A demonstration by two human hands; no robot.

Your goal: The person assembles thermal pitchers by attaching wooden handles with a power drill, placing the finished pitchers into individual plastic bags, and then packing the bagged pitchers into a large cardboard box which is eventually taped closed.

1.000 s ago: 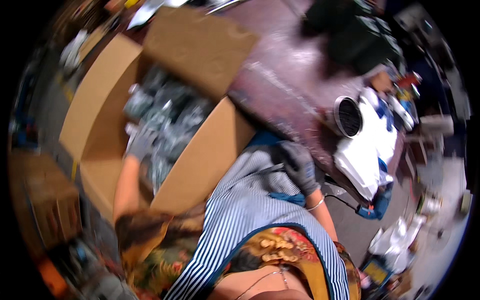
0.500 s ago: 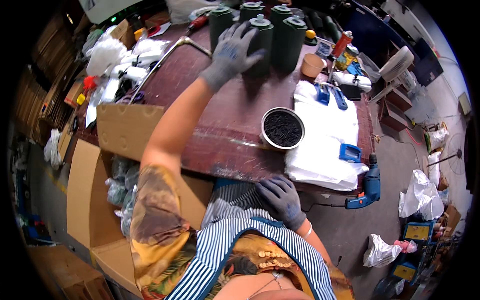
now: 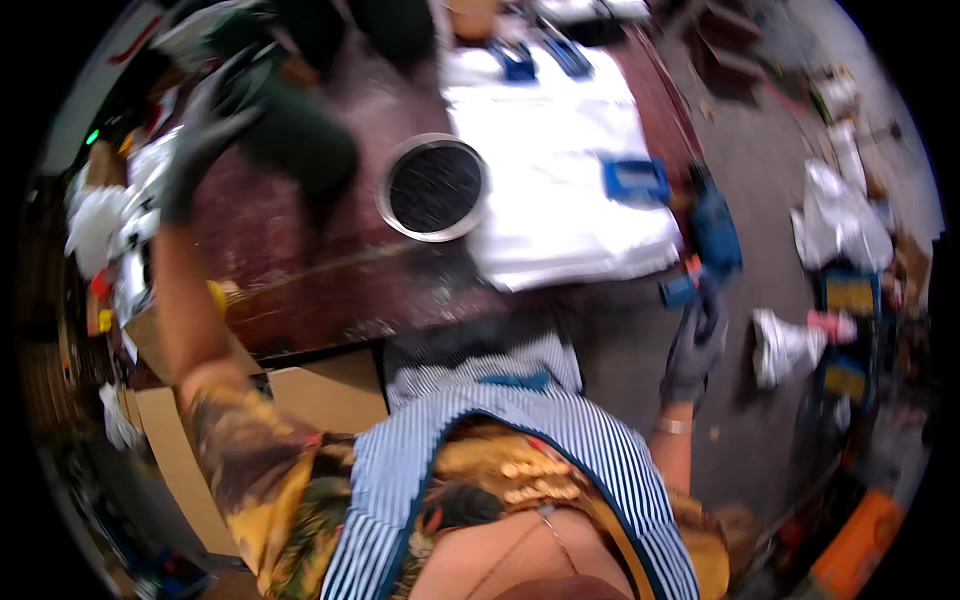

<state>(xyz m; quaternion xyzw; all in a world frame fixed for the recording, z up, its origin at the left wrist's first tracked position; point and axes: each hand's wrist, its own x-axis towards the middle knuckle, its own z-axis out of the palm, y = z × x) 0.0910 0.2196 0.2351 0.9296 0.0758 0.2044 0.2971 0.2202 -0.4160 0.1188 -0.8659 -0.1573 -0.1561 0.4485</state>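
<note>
My left hand (image 3: 210,130), in a grey glove, is wrapped round the upper part of a dark green canister (image 3: 305,145), which tilts over the table's left side. My gloved right hand (image 3: 697,345) is off the table's right edge, its fingers up against the lower end of a blue power drill (image 3: 716,235). Blur hides whether those fingers close on it. Between the hands stands a round tub (image 3: 434,188) full of small black pieces. More dark green canisters (image 3: 395,25) stand at the far edge of view.
White sheets (image 3: 560,220) cover the right of the dark red table (image 3: 330,285), with a blue tool (image 3: 635,180) on top and two more blue tools (image 3: 567,52) farther back. A cardboard box (image 3: 325,395) is below the front left. White bags (image 3: 840,220) lie on the floor at right.
My left hand has taken hold of a canister and brought it leftward and nearer, tilting it. My right hand has gone from the table's front edge to the drill. The view has shifted.
</note>
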